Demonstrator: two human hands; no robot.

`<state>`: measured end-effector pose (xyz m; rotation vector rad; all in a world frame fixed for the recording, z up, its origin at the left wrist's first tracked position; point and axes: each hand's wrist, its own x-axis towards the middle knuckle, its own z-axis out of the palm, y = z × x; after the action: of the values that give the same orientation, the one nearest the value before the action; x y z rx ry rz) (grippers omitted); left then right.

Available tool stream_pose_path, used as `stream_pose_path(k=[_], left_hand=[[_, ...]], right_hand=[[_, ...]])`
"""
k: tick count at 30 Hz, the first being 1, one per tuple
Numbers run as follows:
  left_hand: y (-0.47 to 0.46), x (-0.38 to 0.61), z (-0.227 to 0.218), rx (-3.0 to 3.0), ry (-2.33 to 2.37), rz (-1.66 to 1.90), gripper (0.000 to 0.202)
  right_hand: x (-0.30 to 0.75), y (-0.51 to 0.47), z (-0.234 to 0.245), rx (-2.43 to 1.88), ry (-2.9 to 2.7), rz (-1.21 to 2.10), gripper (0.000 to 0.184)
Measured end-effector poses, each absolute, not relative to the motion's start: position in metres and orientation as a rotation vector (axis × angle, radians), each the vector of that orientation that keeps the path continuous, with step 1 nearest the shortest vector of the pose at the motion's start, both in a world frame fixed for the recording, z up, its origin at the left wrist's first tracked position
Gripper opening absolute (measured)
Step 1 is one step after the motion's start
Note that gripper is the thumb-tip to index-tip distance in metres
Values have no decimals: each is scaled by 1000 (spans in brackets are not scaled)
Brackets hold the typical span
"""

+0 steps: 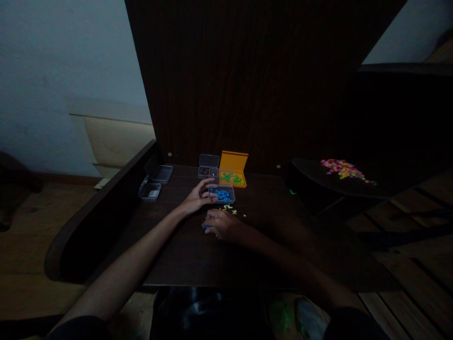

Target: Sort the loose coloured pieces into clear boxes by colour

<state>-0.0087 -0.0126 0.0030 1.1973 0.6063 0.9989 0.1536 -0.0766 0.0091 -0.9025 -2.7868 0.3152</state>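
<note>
My left hand (200, 196) is at the left side of a clear plastic box (233, 200), its thumb and fingers around that edge. Small blue pieces (222, 194) lie inside this box. Just in front of it, my right hand (221, 224) is closed, with a bit of blue showing at its fingertips; these look like small blue pieces. Several pale yellow pieces (234, 212) are scattered on the dark table (184, 264) between the box and my right hand. Behind the clear box stands an orange box (234, 161), lid up, with green pieces (230, 178) in it.
A clear box with raised lid (209, 161) stands beside the orange box. Two more clear boxes, one farther back (163, 174) and one nearer (150, 192), lie at the left by the raised side panel (102, 208). Pink and yellow pieces (343, 169) are heaped on a shelf at right.
</note>
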Motion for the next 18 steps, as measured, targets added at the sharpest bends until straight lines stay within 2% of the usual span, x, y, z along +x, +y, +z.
stream_pose_path(k=[7,18], left_hand=[[-11,-8,2,1203,597,1001,74],[-11,-8,2,1182,589,1016,72]], right_hand=[[151,-84,4,-928,-2732,235,11],[147,-90,-4,-984,-2745,50,26]])
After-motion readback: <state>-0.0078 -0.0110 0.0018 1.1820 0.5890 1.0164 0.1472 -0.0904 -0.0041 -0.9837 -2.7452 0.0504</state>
